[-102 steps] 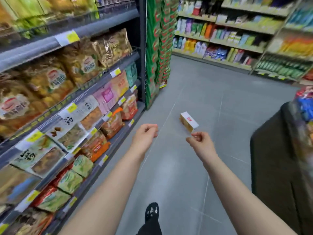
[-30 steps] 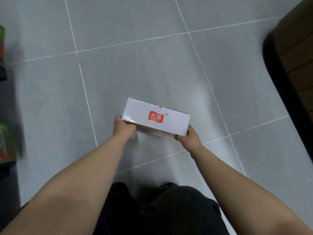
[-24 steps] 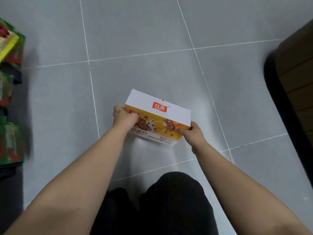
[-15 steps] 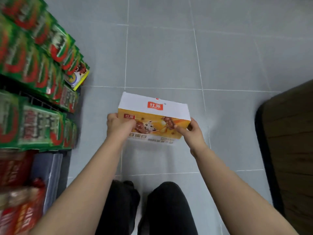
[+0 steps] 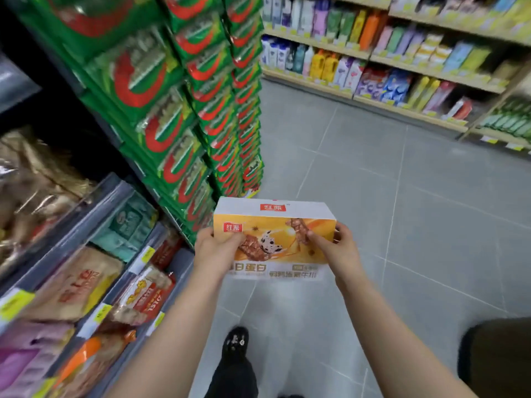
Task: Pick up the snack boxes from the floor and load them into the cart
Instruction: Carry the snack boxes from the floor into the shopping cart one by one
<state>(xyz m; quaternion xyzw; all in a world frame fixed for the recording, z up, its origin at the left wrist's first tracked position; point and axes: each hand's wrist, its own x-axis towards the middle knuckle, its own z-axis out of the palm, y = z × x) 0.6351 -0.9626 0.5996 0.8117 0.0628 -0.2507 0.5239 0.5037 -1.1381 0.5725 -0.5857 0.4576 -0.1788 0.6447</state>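
A white and orange snack box [image 5: 274,225] with a red logo is held up in front of me, above the grey tiled floor. My left hand [image 5: 215,251] grips its left end, thumb over the orange face. My right hand [image 5: 334,249] grips its right end the same way. The box's orange side faces me and its white side faces up. No cart shows clearly; only a dark rounded shape [image 5: 497,354] sits at the lower right edge.
Shelves of bagged snacks [image 5: 80,280] run along my left, with a tall stack of green and red packs [image 5: 186,110] beyond. Shelves of bottles [image 5: 388,58] line the far wall. Grey floor tiles [image 5: 402,196] stretch ahead. My dark shoe [image 5: 236,344] is below.
I walked to the box on the floor, took it at both ends and lifted it. In the last half second the view rose from the floor to the aisle, box still held.
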